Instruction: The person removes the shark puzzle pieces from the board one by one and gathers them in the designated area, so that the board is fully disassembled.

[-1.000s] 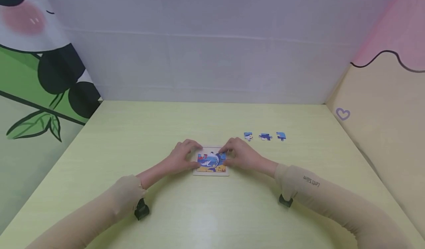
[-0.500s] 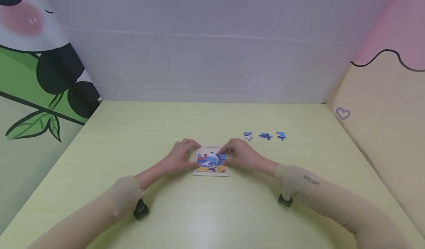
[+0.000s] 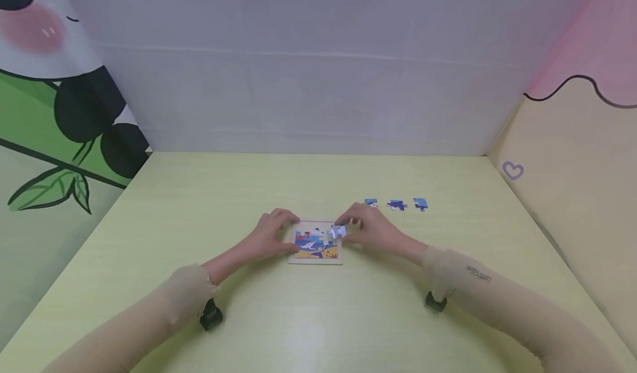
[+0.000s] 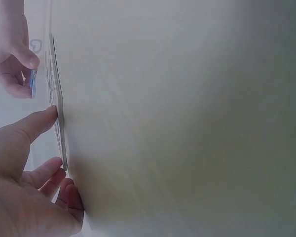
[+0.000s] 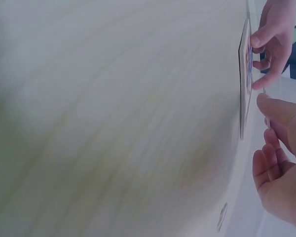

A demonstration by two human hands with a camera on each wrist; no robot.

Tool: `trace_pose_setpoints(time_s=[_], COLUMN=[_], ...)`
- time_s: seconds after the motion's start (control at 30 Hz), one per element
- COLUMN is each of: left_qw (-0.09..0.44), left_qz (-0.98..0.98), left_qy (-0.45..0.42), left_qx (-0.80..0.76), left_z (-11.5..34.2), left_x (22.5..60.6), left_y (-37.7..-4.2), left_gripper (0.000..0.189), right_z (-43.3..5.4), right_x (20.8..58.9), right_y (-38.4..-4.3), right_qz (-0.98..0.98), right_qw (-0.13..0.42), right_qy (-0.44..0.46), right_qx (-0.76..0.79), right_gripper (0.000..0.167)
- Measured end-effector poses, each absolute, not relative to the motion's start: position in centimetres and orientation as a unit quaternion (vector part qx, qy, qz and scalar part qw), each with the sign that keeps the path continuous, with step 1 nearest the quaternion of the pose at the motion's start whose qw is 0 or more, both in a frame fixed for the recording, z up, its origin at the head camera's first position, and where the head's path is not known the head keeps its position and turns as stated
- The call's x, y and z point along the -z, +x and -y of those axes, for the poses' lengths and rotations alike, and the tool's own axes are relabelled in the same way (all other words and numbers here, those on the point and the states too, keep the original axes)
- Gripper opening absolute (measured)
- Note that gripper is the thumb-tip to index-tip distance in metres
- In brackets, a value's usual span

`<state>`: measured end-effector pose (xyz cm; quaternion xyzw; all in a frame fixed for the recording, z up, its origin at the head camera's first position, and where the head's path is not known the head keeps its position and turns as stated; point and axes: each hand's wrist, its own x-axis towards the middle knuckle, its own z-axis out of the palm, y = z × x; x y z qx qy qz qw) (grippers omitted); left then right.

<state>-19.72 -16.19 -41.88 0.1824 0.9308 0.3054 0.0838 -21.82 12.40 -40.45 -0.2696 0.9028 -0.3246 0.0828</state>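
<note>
A small jigsaw puzzle board (image 3: 316, 261) with a pale frame and a sea picture lies flat mid-table. My left hand (image 3: 271, 235) holds its left side, the thumb on top and the fingers at the far left corner. Just above the board's upper right part, my right hand (image 3: 370, 226) pinches a blue-and-white puzzle piece (image 3: 337, 231) between thumb and fingers. That piece (image 4: 33, 83) shows edge-on in the left wrist view, apart from the board. Pale unfilled patches show in the board's upper and right parts. Seen from the right wrist, the board (image 5: 243, 89) is nearly edge-on.
Three loose blue puzzle pieces lie in a row beyond my right hand: a left one (image 3: 370, 202) partly hidden by the hand, a middle one (image 3: 397, 205) and a right one (image 3: 420, 204). Printed panels and a pale back wall (image 3: 318, 102) border the table.
My right hand has lifted a puzzle piece from the board's right side and shifted slightly right, tilting the piece. The left hand stays on the board.
</note>
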Motion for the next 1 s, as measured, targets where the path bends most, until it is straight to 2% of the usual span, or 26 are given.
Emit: trace_pose_setpoints(time_s=[0.53, 1.0], left_qw=[0.086, 0.09], left_qz=[-0.931, -0.933], left_qy=[0.175, 0.168], left_qx=[-0.308, -0.306], left_z=[16.1, 16.0], left_x=[41.9, 41.8], left_y=[-19.4, -19.6], left_gripper=[0.063, 0.064], right_z=[-18.8, -26.4], right_x=[40.6, 42.1], right_y=[-22.3, -23.2], right_qz=[-0.91, -0.927], right_qw=[0.027, 0.02], right_qy=[-0.268, -0.221], right_qx=[0.314, 0.304], right_gripper=[0.033, 0.033])
